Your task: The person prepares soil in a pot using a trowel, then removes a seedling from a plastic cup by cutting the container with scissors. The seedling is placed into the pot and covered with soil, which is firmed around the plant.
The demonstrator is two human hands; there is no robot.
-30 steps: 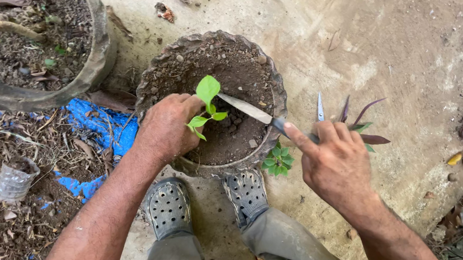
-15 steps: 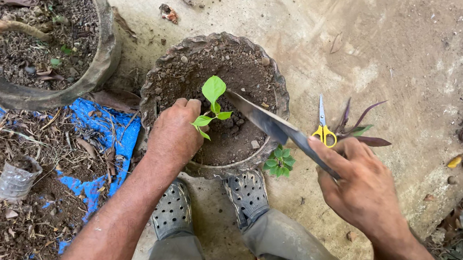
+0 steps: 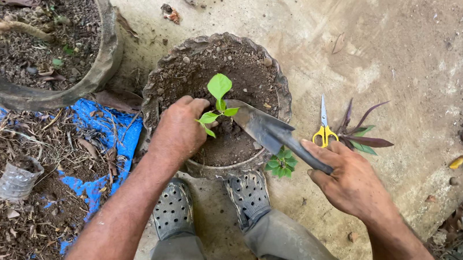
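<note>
In the head view, a round pot [image 3: 160, 91] of dark soil is taken as the landmark. A small green seedling [image 3: 217, 99] is seen standing upright near the pot's centre. The left hand [image 3: 178, 131] is laid on the soil at the pot's left-near side, with the fingers [image 3: 197, 106] curled narrowly about the base of the seedling; the stem is met at the fingertips, while the leaves rise clear just to their right. Whether the stem is actually pinched cannot be told. The right hand [image 3: 349, 180] is placed outside the pot, beyond its near-right rim, and is closed around the handle of a metal trowel [image 3: 266, 130]. The blade is carried over the rim, its tip lying just beside the seedling on the side opposite the left fingers. Yellow-handled scissors [image 3: 324, 128] and a purple-leaved cutting [image 3: 362, 132] are noted on the concrete to the right of the pot, near the right hand. A larger pot [image 3: 91, 70] is recorded to the upper left, and a blue tarp [image 3: 97, 128] strewn with dry litter to the left. Two grey perforated shoes [image 3: 174, 209] are observed directly below the pot's near rim.
</note>
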